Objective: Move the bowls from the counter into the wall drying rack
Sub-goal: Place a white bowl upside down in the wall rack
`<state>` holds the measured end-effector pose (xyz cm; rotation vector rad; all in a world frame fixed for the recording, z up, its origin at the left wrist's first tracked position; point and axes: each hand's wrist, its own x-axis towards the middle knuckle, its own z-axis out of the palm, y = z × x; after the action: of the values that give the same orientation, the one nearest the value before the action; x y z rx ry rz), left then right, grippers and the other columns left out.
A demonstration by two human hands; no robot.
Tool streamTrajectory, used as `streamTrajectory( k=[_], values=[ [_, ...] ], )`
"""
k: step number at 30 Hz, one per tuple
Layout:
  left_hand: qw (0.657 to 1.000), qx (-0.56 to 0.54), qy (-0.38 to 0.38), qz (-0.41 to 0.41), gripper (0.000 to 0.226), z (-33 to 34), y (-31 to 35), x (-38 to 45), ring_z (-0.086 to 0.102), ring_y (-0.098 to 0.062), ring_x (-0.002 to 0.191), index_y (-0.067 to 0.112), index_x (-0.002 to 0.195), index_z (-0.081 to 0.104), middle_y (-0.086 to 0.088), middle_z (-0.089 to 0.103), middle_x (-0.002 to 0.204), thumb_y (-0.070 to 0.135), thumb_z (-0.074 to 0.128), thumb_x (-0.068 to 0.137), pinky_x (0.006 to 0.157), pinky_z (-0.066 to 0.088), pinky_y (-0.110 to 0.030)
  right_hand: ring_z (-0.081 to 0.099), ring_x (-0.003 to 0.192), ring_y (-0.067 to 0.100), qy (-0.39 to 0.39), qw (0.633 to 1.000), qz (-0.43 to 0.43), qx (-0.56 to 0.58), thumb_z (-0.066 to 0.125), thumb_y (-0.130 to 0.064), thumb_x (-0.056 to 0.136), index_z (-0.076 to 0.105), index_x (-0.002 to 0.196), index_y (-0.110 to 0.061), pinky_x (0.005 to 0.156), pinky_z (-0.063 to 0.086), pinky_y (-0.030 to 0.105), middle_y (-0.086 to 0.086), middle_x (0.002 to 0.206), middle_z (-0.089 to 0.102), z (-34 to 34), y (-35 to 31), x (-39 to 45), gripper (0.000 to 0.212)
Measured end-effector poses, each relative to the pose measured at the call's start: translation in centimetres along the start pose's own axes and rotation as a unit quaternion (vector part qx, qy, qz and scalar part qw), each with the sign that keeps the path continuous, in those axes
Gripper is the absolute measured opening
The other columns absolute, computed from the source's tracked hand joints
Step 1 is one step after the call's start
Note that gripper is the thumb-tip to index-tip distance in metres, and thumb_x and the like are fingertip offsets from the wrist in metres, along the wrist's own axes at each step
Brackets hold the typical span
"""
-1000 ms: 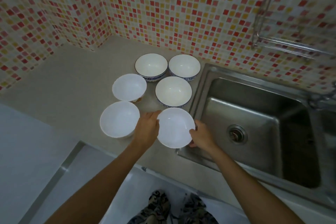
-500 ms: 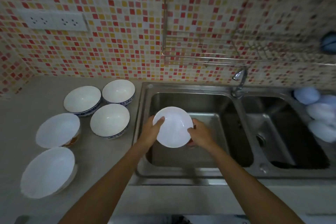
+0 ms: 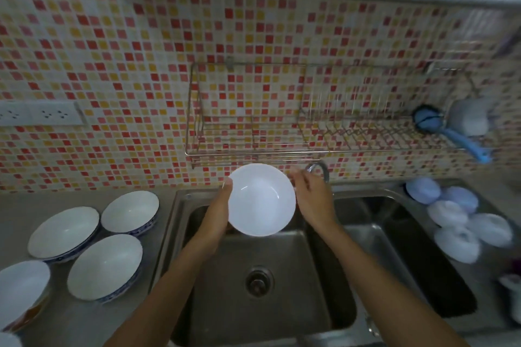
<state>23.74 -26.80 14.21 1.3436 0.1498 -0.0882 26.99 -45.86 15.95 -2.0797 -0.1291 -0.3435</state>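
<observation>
A plain white bowl (image 3: 261, 199) is held up over the sink, just below the wire wall drying rack (image 3: 253, 149). My left hand (image 3: 218, 210) grips its left rim and my right hand (image 3: 311, 198) grips its right rim. The rack's left section holds nothing. On the counter at the left stand several more white bowls: one at the back (image 3: 130, 211), one beside it (image 3: 63, 231), one nearer (image 3: 105, 266) and one at the frame's left edge (image 3: 21, 289).
A double steel sink (image 3: 352, 276) lies under my arms, with a tap (image 3: 318, 169) behind my right hand. A blue brush (image 3: 451, 132) and a grey cup (image 3: 469, 117) sit at the rack's right end. Pale bluish round items (image 3: 456, 217) lie right of the sink.
Both hands lifted the bowl off the counter, carried it right over the sink and raised it toward the rack. The view tilted up, so the whole rack shows now.
</observation>
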Motion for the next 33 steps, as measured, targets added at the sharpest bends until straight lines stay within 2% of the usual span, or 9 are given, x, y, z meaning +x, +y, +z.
streamTrajectory(
  k=[3,6,8,13,16,18,23,30,33],
  values=[
    [0.996,0.036,0.034,0.077,0.036,0.9,2.2,0.0,0.061,-0.018,0.103,0.044,0.121,0.049,0.004,0.060,0.119,0.058,0.031,0.093,0.081,0.054,-0.036,0.063,0.074,0.011,0.091,0.990,-0.105,-0.039,0.042,-0.035,0.101,0.068,0.092,-0.016,0.070,0.052,0.026,-0.003,0.081,0.069,-1.2,0.3,3.2,0.034],
    [0.993,-0.026,0.070,0.096,0.026,2.1,5.7,0.7,0.063,-0.019,0.091,0.039,0.103,0.056,0.002,0.063,0.105,0.052,0.034,0.094,0.071,0.054,-0.034,0.062,0.107,0.018,0.088,0.972,-0.171,-0.136,0.045,-0.031,0.101,0.064,0.119,-0.016,0.094,0.042,0.025,0.002,0.117,0.068,-1.6,1.4,5.9,0.030],
    [0.987,-0.030,0.092,0.129,0.021,2.8,7.8,1.7,0.062,-0.021,0.091,0.037,0.096,0.055,0.003,0.062,0.099,0.047,0.036,0.095,0.077,0.054,-0.039,0.060,0.114,0.022,0.091,0.958,-0.202,-0.182,0.050,-0.030,0.100,0.063,0.123,-0.015,0.102,0.035,0.028,0.003,0.124,0.066,-1.5,2.4,7.1,0.031],
    [0.949,0.174,0.123,0.233,0.031,4.9,10.6,5.1,0.053,-0.015,0.104,0.031,0.119,0.043,0.005,0.049,0.121,0.048,0.030,0.097,0.070,0.046,-0.021,0.056,0.125,0.022,0.107,0.924,-0.250,-0.270,0.039,-0.032,0.100,0.062,0.126,-0.008,0.119,0.021,0.039,0.007,0.129,0.064,-0.4,6.1,7.8,0.042],
    [0.918,0.277,0.124,0.256,0.044,6.0,11.2,7.6,0.047,-0.015,0.113,0.028,0.134,0.036,0.006,0.040,0.131,0.048,0.037,0.095,0.077,0.044,-0.018,0.051,0.130,0.022,0.121,0.922,-0.265,-0.254,0.041,-0.029,0.100,0.058,0.131,-0.008,0.122,0.014,0.035,0.008,0.133,0.060,0.1,6.9,7.8,0.041],
    [0.889,0.339,0.129,0.278,0.048,6.7,11.4,9.0,0.043,-0.015,0.116,0.029,0.137,0.032,0.001,0.037,0.139,0.046,0.043,0.094,0.087,0.045,-0.027,0.051,0.130,0.023,0.140,0.920,-0.275,-0.240,0.045,-0.024,0.098,0.058,0.130,-0.006,0.123,0.013,0.036,0.009,0.133,0.060,0.4,6.9,7.8,0.039],
    [0.795,0.519,0.061,0.309,0.066,7.0,10.4,11.8,0.037,-0.021,0.127,0.029,0.143,0.026,-0.003,0.031,0.142,0.053,0.052,0.087,0.104,0.040,-0.036,0.054,0.127,0.023,0.174,0.907,-0.310,-0.226,0.049,-0.016,0.094,0.061,0.126,-0.002,0.119,0.026,0.044,0.011,0.131,0.062,0.7,7.2,7.8,0.037],
    [0.718,0.614,0.010,0.328,0.086,7.3,8.9,13.6,0.032,-0.026,0.127,0.020,0.145,0.031,-0.008,0.036,0.140,0.041,0.075,0.074,0.107,0.037,-0.046,0.054,0.127,0.023,0.199,0.907,-0.310,-0.202,0.051,-0.013,0.092,0.063,0.124,-0.002,0.114,0.033,0.046,0.011,0.130,0.062,1.4,7.5,7.9,0.036],
    [0.727,0.616,0.015,0.304,0.088,7.4,7.9,13.6,0.031,-0.024,0.127,0.019,0.144,0.033,-0.006,0.037,0.141,0.039,0.078,0.071,0.107,0.037,-0.044,0.053,0.128,0.023,0.200,0.910,-0.306,-0.194,0.052,-0.011,0.091,0.062,0.125,-0.002,0.115,0.032,0.046,0.011,0.130,0.063,1.6,7.6,7.9,0.036]
  ],
)
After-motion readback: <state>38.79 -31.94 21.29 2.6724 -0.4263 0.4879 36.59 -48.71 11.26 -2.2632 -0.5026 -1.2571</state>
